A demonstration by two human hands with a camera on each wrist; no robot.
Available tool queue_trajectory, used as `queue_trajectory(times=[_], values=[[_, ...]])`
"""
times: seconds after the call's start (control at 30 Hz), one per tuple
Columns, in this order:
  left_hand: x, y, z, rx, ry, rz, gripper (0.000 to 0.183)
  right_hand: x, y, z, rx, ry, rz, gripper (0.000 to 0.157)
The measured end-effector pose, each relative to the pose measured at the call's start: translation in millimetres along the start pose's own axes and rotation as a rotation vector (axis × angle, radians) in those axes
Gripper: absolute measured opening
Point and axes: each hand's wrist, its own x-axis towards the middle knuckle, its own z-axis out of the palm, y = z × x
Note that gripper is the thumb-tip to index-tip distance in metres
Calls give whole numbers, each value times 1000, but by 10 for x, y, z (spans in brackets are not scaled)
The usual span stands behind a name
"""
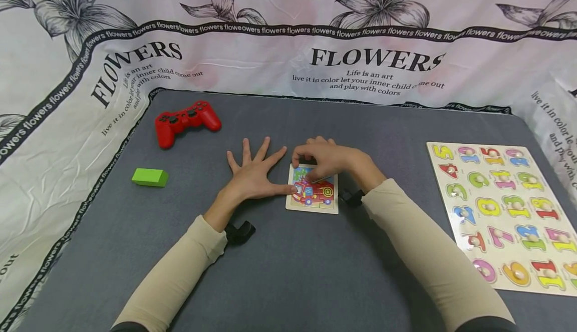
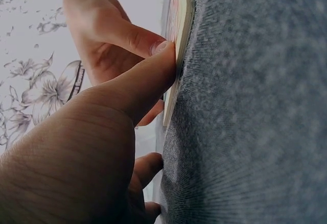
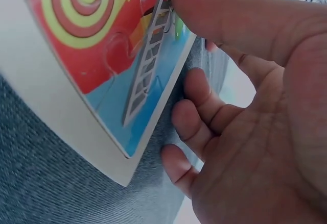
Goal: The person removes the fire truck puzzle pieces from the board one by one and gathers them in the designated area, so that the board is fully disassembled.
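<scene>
A small wooden-framed jigsaw puzzle (image 1: 311, 209) with a red fire truck picture lies flat on the grey cloth between the two hands. Its picture, with a grey ladder, fills much of the right wrist view. The left hand (image 1: 252, 178) has its fingers spread on the cloth, and its thumb touches the puzzle's left edge. Over the puzzle's top edge, the right hand (image 1: 331, 156) is bent with its fingers curled beyond the frame. Its thumb (image 3: 225, 17) rests on the picture near the ladder's upper end. Part of the puzzle's top is hidden under this hand.
Upper left lies a red game controller (image 1: 187, 121), with a green block (image 1: 150, 177) below it. A board of number pieces (image 1: 460, 232) lies at the right. Flower-printed sheeting (image 1: 252, 61) surrounds the grey table surface (image 1: 288, 272).
</scene>
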Motion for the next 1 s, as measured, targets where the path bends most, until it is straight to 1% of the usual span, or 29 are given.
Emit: queue_trajectory(times=[0.17, 0.47, 0.53, 0.67, 0.77, 0.9, 1.0], values=[[1, 10, 1, 0, 4, 3, 106, -16, -63, -9, -58, 1, 19, 28], [-1, 19, -7, -2, -5, 4, 105, -16, -220, -29, -210, -25, 110, 35], [0, 15, -7, -2, -6, 7, 105, -5, -221, -35, -208, -33, 114, 35], [6, 2, 1, -3, -3, 11, 102, 25, -191, -52, -152, -57, 105, 32], [11, 4, 6, -8, 5, 7, 101, 55, -179, -72, -133, -74, 106, 32], [16, 11, 5, -18, 16, 2, 101, 83, -194, -98, -144, -90, 118, 34], [18, 12, -2, -21, 15, 2, 101, 75, -218, -101, -176, -80, 127, 34]])
